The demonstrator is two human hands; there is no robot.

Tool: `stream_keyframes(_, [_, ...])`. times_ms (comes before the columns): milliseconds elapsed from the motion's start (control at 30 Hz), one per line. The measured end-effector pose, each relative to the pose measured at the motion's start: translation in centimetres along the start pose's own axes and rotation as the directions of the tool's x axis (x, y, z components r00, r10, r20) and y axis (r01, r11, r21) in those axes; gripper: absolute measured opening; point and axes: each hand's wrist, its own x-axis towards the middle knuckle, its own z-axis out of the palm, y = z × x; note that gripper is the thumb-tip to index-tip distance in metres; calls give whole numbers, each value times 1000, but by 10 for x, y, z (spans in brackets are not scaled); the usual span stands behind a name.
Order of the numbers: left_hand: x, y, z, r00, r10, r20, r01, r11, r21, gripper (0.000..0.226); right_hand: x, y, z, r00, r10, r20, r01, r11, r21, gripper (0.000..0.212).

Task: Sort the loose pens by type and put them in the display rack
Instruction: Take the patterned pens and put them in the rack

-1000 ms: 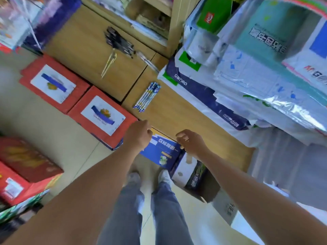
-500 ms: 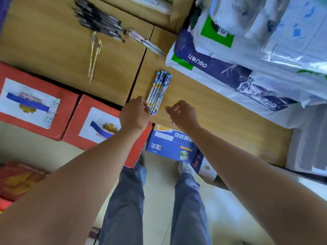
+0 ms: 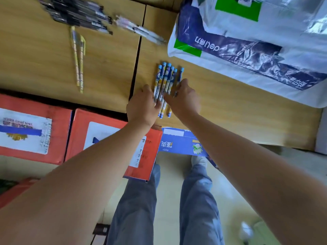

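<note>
**penrack_q:** Which step is being done here? The blue-capped pens [image 3: 166, 85] are laid side by side on the table [image 3: 238, 121], near its front edge and just beside the seam between the two tabletops.

**sortedout:** Looks like one type is being gathered up. The left hand [image 3: 143, 106] is pressed against the left side of the row and the right hand [image 3: 184, 99] against the right, thumb laid across the barrels. Fingers are held fairly straight on both, so nothing is really gripped or lifted yet.

**penrack_q:** And next?

**sortedout:** Probably the row needs to be squeezed into one bundle and properly gripped, so none are left rolling. The black pens [image 3: 76, 13], yellow pens [image 3: 78, 55] and clear pens [image 3: 139, 30] are piled separately farther back. No display rack is seen, so the destination can't be told.
</note>
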Motion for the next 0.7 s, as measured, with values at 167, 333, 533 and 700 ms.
stream_keyframes(167, [0,0,-1,999,24,-36,-25,999,-31,34,-2,-1,-8,999,-19,-30,17,998,-64,55])
stream_keyframes(333, [6,8,-5,1000,-9,-20,10,997,71,51,0,-6,-3,998,-26,-64,20,996,-90,68])
stream_keyframes(533, [12,7,-9,1000,5,8,-7,964,265,53,1,9,-3,991,-100,-87,89,988,-125,71])
stream_keyframes(700, [18,8,-4,1000,7,24,-15,941,338,37,1,25,-11,994,-87,-59,75,979,-192,52])
